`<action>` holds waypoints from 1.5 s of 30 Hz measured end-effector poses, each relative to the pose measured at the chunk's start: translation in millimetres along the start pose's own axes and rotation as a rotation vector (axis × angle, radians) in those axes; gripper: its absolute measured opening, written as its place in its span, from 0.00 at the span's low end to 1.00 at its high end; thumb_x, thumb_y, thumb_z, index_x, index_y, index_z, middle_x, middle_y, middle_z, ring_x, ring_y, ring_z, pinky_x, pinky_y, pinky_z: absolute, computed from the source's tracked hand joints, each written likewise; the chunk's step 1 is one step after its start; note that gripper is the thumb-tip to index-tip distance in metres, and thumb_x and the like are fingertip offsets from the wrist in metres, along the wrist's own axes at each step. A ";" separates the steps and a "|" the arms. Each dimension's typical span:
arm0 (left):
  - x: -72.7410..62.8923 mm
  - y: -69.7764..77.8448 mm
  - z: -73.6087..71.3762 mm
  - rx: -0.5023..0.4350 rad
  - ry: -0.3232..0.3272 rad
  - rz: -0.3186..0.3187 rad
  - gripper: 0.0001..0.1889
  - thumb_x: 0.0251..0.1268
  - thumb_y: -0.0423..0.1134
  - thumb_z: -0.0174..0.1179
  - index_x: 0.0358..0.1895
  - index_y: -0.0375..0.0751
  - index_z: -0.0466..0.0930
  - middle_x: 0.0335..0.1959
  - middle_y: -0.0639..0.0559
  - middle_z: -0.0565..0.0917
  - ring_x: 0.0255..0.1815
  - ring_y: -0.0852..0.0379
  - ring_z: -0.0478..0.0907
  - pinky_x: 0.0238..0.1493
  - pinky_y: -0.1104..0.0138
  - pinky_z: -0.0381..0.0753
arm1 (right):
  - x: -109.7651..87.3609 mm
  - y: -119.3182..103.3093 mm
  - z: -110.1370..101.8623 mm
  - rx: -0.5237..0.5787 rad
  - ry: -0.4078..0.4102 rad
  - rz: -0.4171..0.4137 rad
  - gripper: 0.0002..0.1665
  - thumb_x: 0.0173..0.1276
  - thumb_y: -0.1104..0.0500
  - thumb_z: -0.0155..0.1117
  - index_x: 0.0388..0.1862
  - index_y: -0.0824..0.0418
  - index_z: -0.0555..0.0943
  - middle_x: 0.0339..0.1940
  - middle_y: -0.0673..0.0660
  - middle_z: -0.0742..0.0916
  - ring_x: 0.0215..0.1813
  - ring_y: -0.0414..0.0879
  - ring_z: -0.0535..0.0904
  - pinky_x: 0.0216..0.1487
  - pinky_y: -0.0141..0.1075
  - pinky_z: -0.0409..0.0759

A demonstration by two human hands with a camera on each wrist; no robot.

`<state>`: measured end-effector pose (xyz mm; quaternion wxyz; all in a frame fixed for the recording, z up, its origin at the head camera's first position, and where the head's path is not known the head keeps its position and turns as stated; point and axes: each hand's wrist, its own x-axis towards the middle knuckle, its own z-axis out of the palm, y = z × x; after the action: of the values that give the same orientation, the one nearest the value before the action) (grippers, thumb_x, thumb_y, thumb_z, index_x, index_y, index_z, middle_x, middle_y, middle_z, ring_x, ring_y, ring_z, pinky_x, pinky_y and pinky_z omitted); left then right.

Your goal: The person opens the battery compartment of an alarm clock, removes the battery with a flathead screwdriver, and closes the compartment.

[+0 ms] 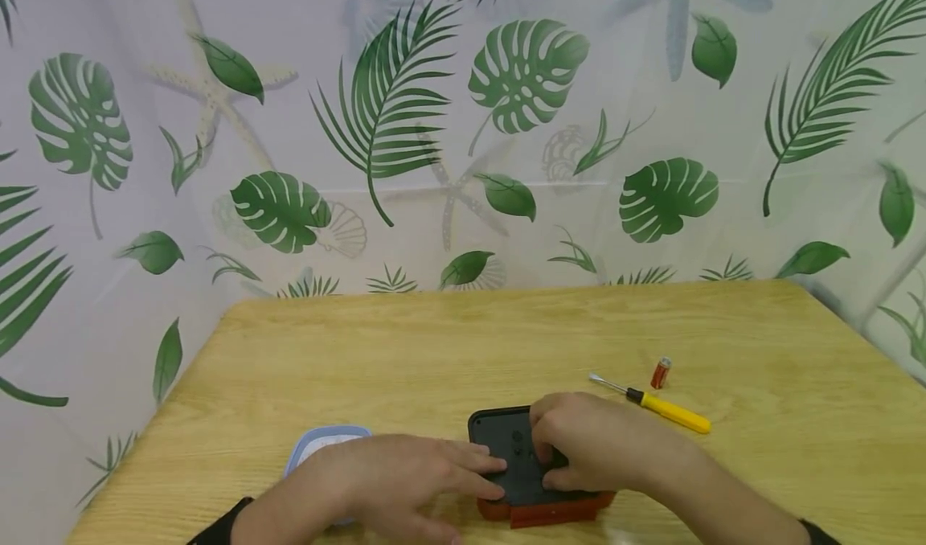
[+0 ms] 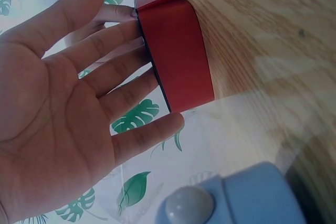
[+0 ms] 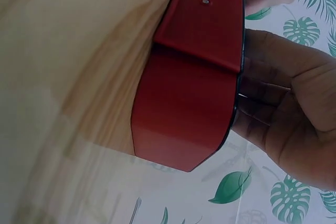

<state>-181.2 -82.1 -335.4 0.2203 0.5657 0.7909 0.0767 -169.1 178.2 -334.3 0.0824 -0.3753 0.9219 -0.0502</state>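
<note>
A red device with a black panel (image 1: 502, 432) facing up lies on the table at the front centre; its red side wall (image 2: 178, 51) fills the middle of the left wrist view, and a small screw shows on the wall (image 3: 194, 93) in the right wrist view. My left hand (image 1: 405, 477) rests straight fingertips on the left part of the panel. Over the panel's right half, my right hand (image 1: 593, 440) bends its thumb and fingers down around a dark spot. Whether anything is between those fingers is hidden.
A screwdriver (image 1: 673, 412) with a yellow handle lies right of the device, tip pointing left. Just beyond it stands a small red battery (image 1: 661, 373). Partly under my left forearm is a light-blue-rimmed object (image 1: 329, 432), whose grey knob (image 2: 190, 205) shows in the left wrist view.
</note>
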 end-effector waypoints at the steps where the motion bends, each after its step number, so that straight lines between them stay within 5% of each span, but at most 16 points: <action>1: -0.1 0.1 -0.9 0.003 -0.001 -0.001 0.27 0.73 0.48 0.59 0.73 0.57 0.69 0.78 0.60 0.61 0.78 0.61 0.57 0.71 0.67 0.66 | 0.1 -0.5 -0.6 -0.006 0.004 -0.002 0.13 0.56 0.51 0.79 0.23 0.46 0.80 0.31 0.39 0.78 0.32 0.30 0.70 0.38 0.30 0.78; 30: 0.9 -0.4 -1.8 0.020 -0.004 0.017 0.28 0.72 0.49 0.59 0.73 0.56 0.69 0.77 0.58 0.62 0.78 0.60 0.58 0.71 0.67 0.66 | 2.7 -5.5 2.0 -0.103 0.070 -0.104 0.17 0.51 0.60 0.76 0.16 0.49 0.74 0.18 0.38 0.72 0.22 0.32 0.63 0.30 0.26 0.70; 38: 1.0 0.5 -4.6 0.057 0.009 0.010 0.28 0.72 0.50 0.60 0.73 0.56 0.69 0.77 0.59 0.62 0.78 0.60 0.58 0.71 0.67 0.67 | -1.9 3.3 -5.7 -0.034 0.130 -0.105 0.14 0.58 0.60 0.72 0.19 0.47 0.79 0.20 0.36 0.77 0.24 0.29 0.67 0.29 0.25 0.72; 45: 1.6 1.7 -1.0 0.033 0.007 0.008 0.27 0.72 0.51 0.59 0.73 0.57 0.70 0.77 0.60 0.63 0.77 0.61 0.60 0.70 0.67 0.68 | -6.1 4.9 -6.6 0.061 0.089 -0.072 0.13 0.65 0.59 0.71 0.23 0.46 0.79 0.24 0.36 0.78 0.28 0.27 0.71 0.32 0.26 0.75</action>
<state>-180.6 -79.9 -334.4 0.2078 0.5721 0.7906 0.0668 -169.4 186.2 -327.8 0.0508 -0.4029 0.9086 -0.0981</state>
